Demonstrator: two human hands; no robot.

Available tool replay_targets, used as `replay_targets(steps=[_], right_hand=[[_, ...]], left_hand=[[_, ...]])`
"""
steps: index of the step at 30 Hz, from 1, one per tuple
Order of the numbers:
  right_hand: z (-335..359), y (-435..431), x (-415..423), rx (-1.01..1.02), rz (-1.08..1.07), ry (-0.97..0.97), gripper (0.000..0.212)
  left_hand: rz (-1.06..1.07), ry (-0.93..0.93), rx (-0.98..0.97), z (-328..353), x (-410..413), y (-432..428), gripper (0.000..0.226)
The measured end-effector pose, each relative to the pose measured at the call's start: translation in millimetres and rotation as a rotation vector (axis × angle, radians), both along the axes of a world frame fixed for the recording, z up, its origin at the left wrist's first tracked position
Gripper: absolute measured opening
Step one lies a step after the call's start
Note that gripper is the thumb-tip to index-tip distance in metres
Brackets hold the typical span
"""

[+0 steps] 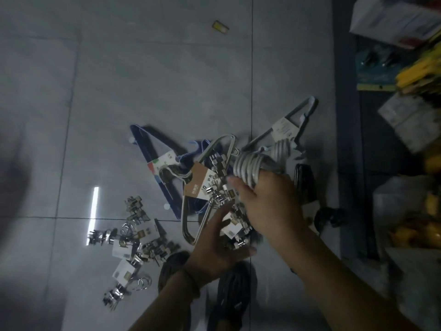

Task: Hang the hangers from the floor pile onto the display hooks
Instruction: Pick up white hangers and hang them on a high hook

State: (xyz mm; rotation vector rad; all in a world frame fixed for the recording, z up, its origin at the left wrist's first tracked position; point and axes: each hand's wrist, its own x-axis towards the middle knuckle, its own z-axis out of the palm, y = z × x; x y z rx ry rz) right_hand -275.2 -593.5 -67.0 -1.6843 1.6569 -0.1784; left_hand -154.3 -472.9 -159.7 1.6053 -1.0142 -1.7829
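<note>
Down on the grey tiled floor (167, 80), seen from my head camera, lies the pile I am working through. My right hand (269, 201) has its fingers hooked through the curved tops of a bundle of pale grey plastic hangers (281, 130), whose triangular bodies point up and to the right, away from me. My left hand (217, 249) is cupped under a set of chrome wire hangers with metal clips and a brown card label (202, 185), fingers partly spread and touching the clips; whether they truly grip I cannot tell through the blur. Beneath those rests a bundle of dark blue hangers with a white label (152, 163), flat on the tiles. Left of my wrist, loose chrome clip hangers with white tags (128, 242) lie scattered. Further off sits a small yellow tag (220, 27). Along the right edge, blurred boxes and yellow goods on a low shelf (405, 68) crowd together.
</note>
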Motion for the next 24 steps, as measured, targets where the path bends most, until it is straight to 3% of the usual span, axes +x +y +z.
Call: replay_targets(steps=[2, 7, 11, 13, 15, 17, 22, 24], right_hand=[[18.8, -2.5, 33.8, 0.011, -0.049, -0.093, 0.036], [35.0, -8.2, 100.3, 0.007, -0.070, -0.320, 0.044], [28.6, -6.2, 117.4, 0.460, 0.017, -0.684, 0.063], [11.3, 2.8, 111.2, 0.485, -0.140, -0.789, 0.049], [-19.4, 18.3, 101.4, 0.313, -0.278, -0.633, 0.026], [-58.1, 36.0, 96.5, 0.235, -0.277, -0.380, 0.019], [-150.6, 62.6, 132.0, 0.483, 0.058, -0.045, 0.025], [-184.1, 67.8, 156.1, 0.572, 0.102, 0.067, 0.013]], left_hand=[[0.043, -0.041, -0.075, 11.4, -6.5, -4.3, 0.093], [0.509, -0.252, -0.128, 31.5, 10.5, -2.6, 0.061], [0.643, -0.165, -0.136, 33.6, 51.7, 8.4, 0.043], [0.651, -0.159, -0.124, 32.7, 74.2, 20.8, 0.034], [0.690, -0.139, -0.078, 29.6, 97.5, 36.3, 0.034], [0.759, -0.127, -0.006, 19.1, 124.2, 53.7, 0.038], [0.841, -0.154, 0.186, -24.3, 181.0, 97.6, 0.043], [0.837, -0.244, 0.194, -42.9, 197.5, 111.5, 0.052]])
